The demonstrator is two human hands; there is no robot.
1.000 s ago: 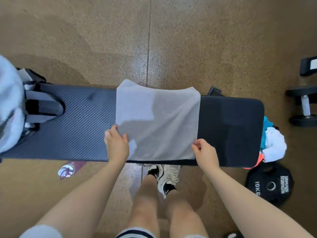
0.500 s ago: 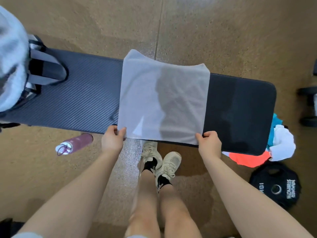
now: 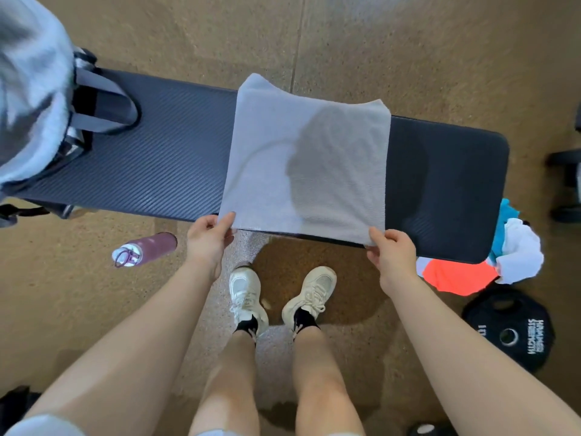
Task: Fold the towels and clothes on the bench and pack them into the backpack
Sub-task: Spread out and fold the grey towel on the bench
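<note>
Pinched between thumb and fingers, the near corners of the pale grey rectangular towel (image 3: 306, 165) are held by the left hand (image 3: 207, 239) and right hand (image 3: 390, 251). It lies flat across the black padded bench (image 3: 163, 158); the grey backpack (image 3: 34, 89) sits at the bench's left end.

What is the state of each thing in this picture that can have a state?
Towel: spread flat across the bench, near corners pinched.
Left hand: shut on the near left corner.
Right hand: shut on the near right corner.
Backpack: standing on the bench's left end.
Bottle: lying on the floor, capped.
Clothes: unfolded heap at the bench's right end.
</note>
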